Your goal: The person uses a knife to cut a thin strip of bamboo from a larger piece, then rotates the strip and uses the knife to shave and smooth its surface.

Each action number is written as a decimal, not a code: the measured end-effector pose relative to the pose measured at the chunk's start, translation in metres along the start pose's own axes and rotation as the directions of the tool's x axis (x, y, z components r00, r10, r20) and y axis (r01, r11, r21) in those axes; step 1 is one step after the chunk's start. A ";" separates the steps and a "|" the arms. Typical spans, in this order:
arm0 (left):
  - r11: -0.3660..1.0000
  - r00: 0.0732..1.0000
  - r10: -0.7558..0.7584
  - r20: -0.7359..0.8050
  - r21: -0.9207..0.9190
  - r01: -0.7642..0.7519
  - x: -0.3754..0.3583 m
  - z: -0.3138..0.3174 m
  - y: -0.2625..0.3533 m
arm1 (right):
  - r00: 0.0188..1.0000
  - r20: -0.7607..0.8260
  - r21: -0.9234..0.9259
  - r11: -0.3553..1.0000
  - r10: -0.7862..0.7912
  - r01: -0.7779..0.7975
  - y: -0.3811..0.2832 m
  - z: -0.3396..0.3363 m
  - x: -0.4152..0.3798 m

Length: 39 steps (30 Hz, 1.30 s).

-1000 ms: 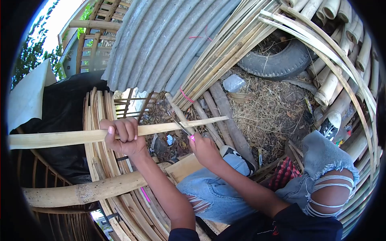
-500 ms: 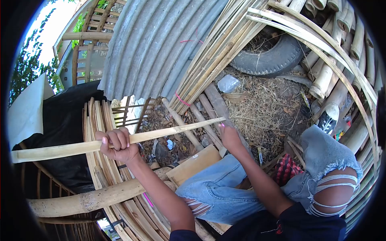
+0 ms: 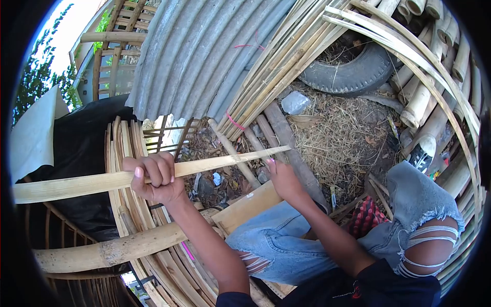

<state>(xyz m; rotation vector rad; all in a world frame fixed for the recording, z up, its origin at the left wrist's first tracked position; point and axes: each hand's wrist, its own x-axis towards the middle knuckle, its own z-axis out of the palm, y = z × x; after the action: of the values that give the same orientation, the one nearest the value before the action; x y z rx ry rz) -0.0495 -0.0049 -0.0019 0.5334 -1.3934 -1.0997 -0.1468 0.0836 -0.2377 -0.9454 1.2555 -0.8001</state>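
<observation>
A long, flat bamboo strip runs across the view, its narrow end towards the middle. My left hand is wrapped around it left of centre, fingers curled over the top. Close below the strip's narrow end is my right hand, closed with the thumb side towards the strip. Whatever it may be gripping is hidden by the fingers. Beneath the strip lies a pale wooden board, beside my jeans-covered leg. A thick bamboo pole extends left under my left forearm.
Bundled split strips lie at the left, and another tied bundle leans by corrugated metal sheets. A tyre sits on strawy ground. Bamboo poles are stacked at the right, with long strips arching over.
My right hand has moved a little left along the strip, towards my left hand. The left hand keeps its hold on the strip. The whole view has shifted slightly.
</observation>
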 end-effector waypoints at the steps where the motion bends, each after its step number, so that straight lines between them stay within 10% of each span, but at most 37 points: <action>1: 1.000 1.000 -0.005 0.021 0.007 0.005 0.000 0.004 -0.001 | 1.000 0.006 -0.011 1.000 0.006 -0.006 -0.020 -0.007 -0.011; 3: 1.000 1.000 -0.010 0.029 0.026 0.009 -0.003 0.008 0.000 | 0.957 -0.037 0.237 0.928 -0.289 0.289 -0.070 -0.006 -0.037; 10: 0.993 0.992 0.020 -0.125 0.119 -0.005 0.001 0.011 -0.002 | 0.994 0.011 0.205 0.973 -0.109 0.104 -0.045 0.023 -0.029; 14: 0.991 0.991 0.046 -0.126 0.131 -0.030 0.001 0.006 -0.002 | 0.933 -0.096 0.265 0.894 -0.348 0.361 -0.068 0.030 -0.051; 23: 0.993 0.964 0.068 -0.256 0.116 -0.039 -0.003 -0.024 0.009 | 0.966 -0.079 0.274 0.926 -0.245 0.258 -0.075 0.010 -0.044; 25: 0.995 0.974 0.049 -0.219 0.098 -0.028 -0.006 -0.021 0.010 | 0.965 -0.037 0.075 0.963 -0.258 0.260 -0.058 0.020 -0.036; 28: 0.999 0.999 -0.009 -0.032 0.042 0.010 -0.008 -0.025 0.015 | 0.975 -0.023 0.248 0.943 -0.223 0.222 -0.024 0.040 -0.017; 30: 0.995 0.973 0.043 -0.225 0.100 -0.020 -0.008 -0.030 0.015 | 0.975 0.001 0.125 0.967 -0.223 0.221 -0.039 0.025 -0.022; 39: 0.998 0.987 0.015 -0.160 0.064 -0.005 -0.006 -0.023 0.013 | 0.960 0.038 -0.071 0.958 -0.276 0.278 -0.044 0.056 -0.032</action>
<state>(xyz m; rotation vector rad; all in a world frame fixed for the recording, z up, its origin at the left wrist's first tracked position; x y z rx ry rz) -0.0235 -0.0009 0.0025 0.6461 -1.2921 -0.9851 -0.0961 0.1025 -0.1815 -1.2081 1.1495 -0.9591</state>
